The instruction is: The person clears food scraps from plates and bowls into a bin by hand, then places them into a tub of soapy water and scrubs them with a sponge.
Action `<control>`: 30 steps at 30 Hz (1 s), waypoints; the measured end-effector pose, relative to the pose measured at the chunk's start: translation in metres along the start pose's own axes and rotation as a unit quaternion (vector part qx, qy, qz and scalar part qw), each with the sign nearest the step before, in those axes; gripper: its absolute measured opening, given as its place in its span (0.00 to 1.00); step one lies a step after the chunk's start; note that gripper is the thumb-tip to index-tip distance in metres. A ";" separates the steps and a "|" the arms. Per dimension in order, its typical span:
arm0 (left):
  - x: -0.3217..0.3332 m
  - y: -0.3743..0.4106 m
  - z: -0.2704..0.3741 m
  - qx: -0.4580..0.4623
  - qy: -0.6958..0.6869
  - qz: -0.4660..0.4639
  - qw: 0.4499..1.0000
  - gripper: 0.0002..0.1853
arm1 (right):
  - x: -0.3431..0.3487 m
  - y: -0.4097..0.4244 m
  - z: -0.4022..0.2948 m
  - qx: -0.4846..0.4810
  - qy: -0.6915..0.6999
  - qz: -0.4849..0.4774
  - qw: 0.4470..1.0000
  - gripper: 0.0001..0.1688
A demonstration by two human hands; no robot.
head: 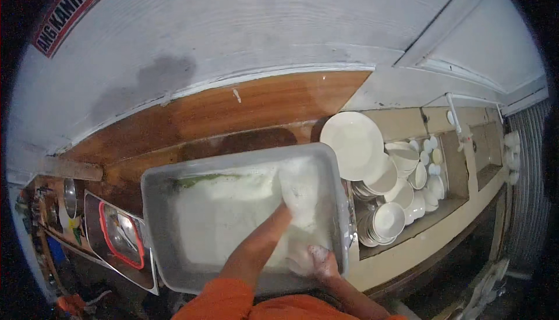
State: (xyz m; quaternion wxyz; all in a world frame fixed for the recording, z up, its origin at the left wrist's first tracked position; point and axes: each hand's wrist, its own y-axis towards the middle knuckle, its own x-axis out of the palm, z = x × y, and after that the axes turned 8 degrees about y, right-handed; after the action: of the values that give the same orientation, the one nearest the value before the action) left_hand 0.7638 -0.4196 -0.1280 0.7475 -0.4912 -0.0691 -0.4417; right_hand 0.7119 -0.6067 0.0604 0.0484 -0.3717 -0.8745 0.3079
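Observation:
A large grey plastic tub (244, 285) stands before me, with cloudy water and white suds (227, 224) in it. My left forearm reaches into its right half. The wrist meets a thick white patch of foam (301, 184), which hides my left hand (287, 210) and anything it may hold. Near the tub's front right corner, my right hand (324, 262), wet with suds, grips the edge of a pale, blurred dish (300, 260), probably a bowl. A green patch (209, 180) shows along the tub's far inner side.
White plates (351, 145) and stacked bowls (390, 221) fill a tiled sink basin (454, 180) right of the tub. A white pipe tap (454, 115) rises behind it. Leftward lies a steel sink (150, 272) with a red-rimmed container (104, 228). A wood-look panel (262, 97) backs the counter.

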 end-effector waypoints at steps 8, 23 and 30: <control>-0.008 0.004 -0.005 0.007 0.153 0.015 0.988 0.25 | -0.006 0.003 -0.023 -0.037 -0.089 -0.041 0.995 0.12; 0.006 -0.097 -0.084 0.091 0.470 -0.076 0.875 0.24 | -0.015 0.046 -0.116 0.019 -0.206 -0.029 0.978 0.31; 0.023 -0.132 -0.111 0.144 0.582 -0.099 0.794 0.23 | 0.006 0.083 -0.068 -0.239 -0.196 -0.082 0.947 0.29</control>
State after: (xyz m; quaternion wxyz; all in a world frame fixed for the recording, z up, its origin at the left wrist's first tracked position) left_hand 0.6450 -0.5382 -0.0831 0.6608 -0.0187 0.2681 -0.7008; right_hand 0.7798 -0.5240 0.0667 -0.1894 -0.2319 -0.9421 0.1513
